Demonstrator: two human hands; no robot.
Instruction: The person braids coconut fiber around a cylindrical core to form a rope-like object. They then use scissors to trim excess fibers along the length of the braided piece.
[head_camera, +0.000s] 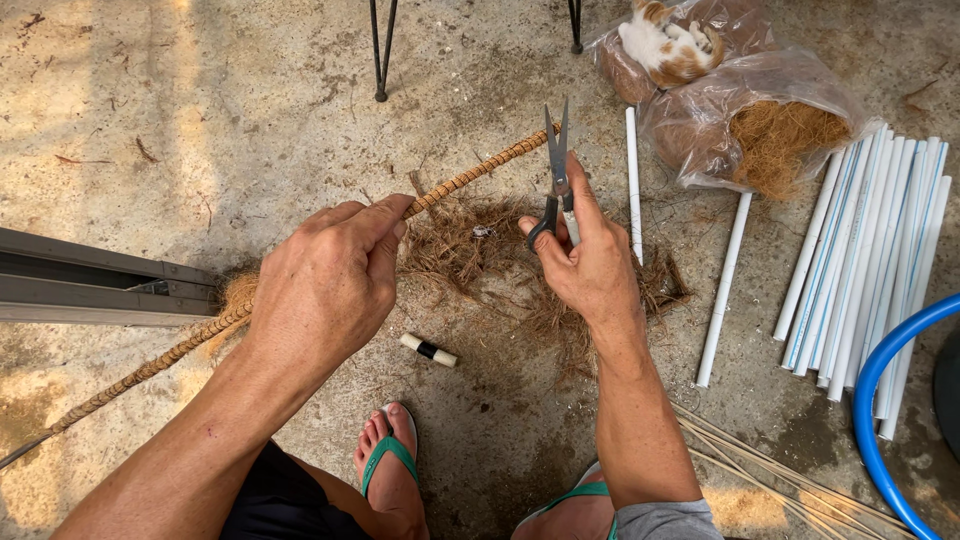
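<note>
Brown coconut fibre wraps a long pole (300, 275) that runs diagonally from lower left to upper right above the concrete floor (200, 120). The left hand (325, 285) clenches its grip around the pole near its middle, thumb lying along the wrapped surface. The right hand (590, 260) grasps a pair of scissors (557, 170) by the black handles, blades slightly parted and pointing up, just beside the pole's upper end. Loose fibre trimmings (500, 270) lie on the floor beneath both hands. White plastic pipes (865, 260) lie in a bundle at right, near a clear bag of fibre (760, 125). A small white roll (428, 350) lies near the sandalled feet.
</note>
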